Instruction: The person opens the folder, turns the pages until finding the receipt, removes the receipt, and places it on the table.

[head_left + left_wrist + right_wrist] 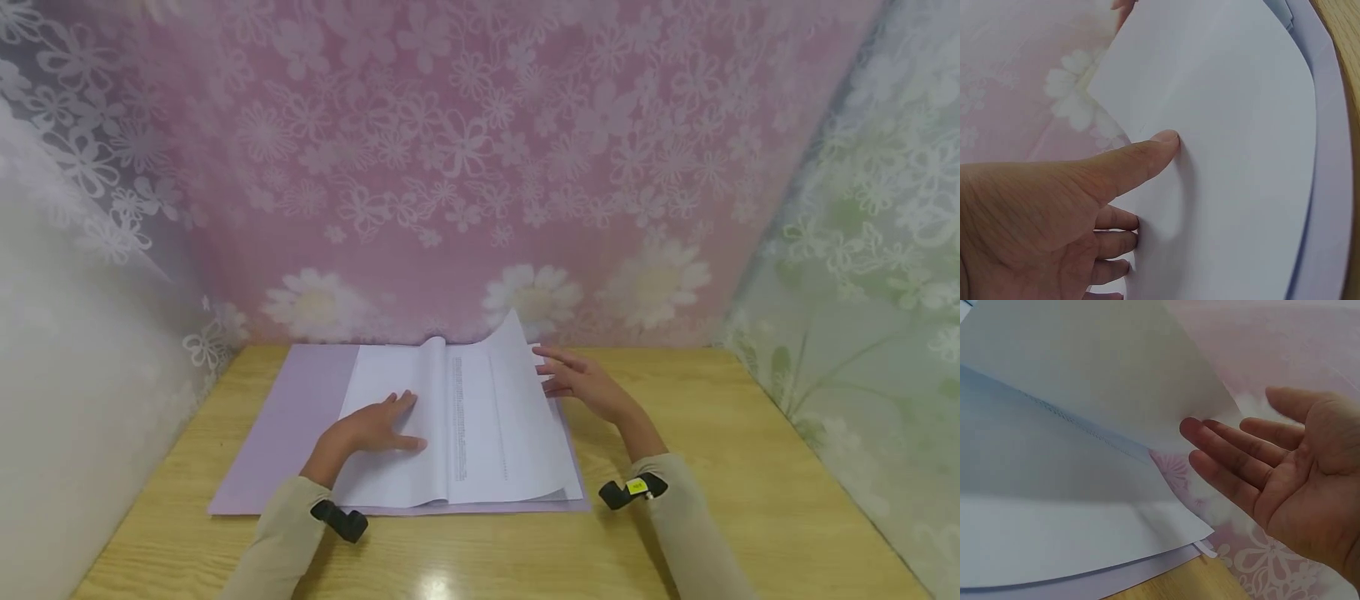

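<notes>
A purple folder [311, 400] lies spread on the table with white paper sheets [375, 475] in it. One printed sheet [476, 417] stands partly raised on the right side, its far corner lifted. My left hand [371, 427] rests on the left-side pages, fingers spread, the thumb on the curved paper by the fold. At the raised sheet's right edge is my right hand [592, 390]. Its fingers [1229, 469] are extended, palm toward the paper, and some fingertips lie close to or against the sheet; contact is unclear.
The folder rests on a wood-grain table [720, 467]. Behind it rises a pink wall covering [450, 167] with white flowers, and pale patterned panels flank both sides. Each sleeved wrist wears a black strap mount [633, 490].
</notes>
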Tool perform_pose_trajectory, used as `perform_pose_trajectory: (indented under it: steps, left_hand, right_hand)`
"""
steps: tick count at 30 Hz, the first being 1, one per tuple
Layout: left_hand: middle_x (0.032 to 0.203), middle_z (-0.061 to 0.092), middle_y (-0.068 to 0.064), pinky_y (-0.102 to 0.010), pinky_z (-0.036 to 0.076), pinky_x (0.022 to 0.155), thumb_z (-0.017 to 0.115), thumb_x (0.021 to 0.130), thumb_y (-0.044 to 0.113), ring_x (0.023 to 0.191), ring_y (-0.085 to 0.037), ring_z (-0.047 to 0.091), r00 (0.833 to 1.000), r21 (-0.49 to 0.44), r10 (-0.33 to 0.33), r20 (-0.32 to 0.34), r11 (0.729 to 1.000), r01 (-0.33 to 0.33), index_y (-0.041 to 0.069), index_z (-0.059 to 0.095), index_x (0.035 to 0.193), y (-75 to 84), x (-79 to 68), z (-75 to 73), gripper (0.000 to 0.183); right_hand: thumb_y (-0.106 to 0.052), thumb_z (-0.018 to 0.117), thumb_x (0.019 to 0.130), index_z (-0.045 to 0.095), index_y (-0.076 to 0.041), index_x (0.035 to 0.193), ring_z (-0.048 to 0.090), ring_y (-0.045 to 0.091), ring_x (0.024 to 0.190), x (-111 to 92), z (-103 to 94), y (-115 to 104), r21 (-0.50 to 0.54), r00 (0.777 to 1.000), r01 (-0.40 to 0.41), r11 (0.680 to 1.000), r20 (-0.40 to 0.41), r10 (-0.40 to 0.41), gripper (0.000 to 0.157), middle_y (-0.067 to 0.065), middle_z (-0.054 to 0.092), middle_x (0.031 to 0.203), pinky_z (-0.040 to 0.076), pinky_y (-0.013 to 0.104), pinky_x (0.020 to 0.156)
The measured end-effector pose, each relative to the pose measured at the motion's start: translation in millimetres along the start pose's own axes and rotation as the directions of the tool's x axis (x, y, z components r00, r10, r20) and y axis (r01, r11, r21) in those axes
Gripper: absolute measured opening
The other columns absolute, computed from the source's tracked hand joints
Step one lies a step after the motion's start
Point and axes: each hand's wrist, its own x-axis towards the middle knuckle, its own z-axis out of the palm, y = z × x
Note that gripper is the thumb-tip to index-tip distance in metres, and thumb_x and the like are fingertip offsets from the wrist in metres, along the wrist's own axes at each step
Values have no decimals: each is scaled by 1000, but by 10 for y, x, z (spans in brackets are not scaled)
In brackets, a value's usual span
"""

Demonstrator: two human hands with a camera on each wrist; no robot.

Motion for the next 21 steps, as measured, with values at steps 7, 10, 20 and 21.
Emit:
perform_pose_trajectory:
  steps: [7,10,20,21]
  left_hand:
    - [169,19,-23,-60,28,122,72,89,56,156,-42,21,1000,-14,4,-8,1000,-4,6,22,163,-21,-11,11,102]
    - [168,20,-23,-60,28,122,73,89,54,155,-42,22,1000,-24,8,-4,1000,-8,5,24,162,-23,-33,23,101]
    - [169,21,-21,-58,28,123,71,90,56,156,-40,21,1000,9,26,-9,1000,-26,5,24,162,-35,11,35,100]
    - [168,21,-21,-58,28,123,72,90,56,156,-40,21,1000,8,25,-9,1000,-25,5,24,162,-29,13,29,101]
  right_hand:
    - [-12,65,100,45,-7,154,65,33,123,65,46,41,-31,993,61,998,108,-57,57,27,55,146,58,38,98]
    - [-6,67,97,42,0,154,58,42,131,57,98,100,-69,990,60,996,132,-51,62,31,53,146,57,38,101]
    - [-12,76,91,24,-12,163,52,44,136,14,239,110,-109,973,0,994,228,25,88,28,42,155,52,49,107]
    - [-13,77,91,23,-15,164,51,44,137,18,254,100,-104,972,-5,995,233,29,90,28,40,157,52,48,107]
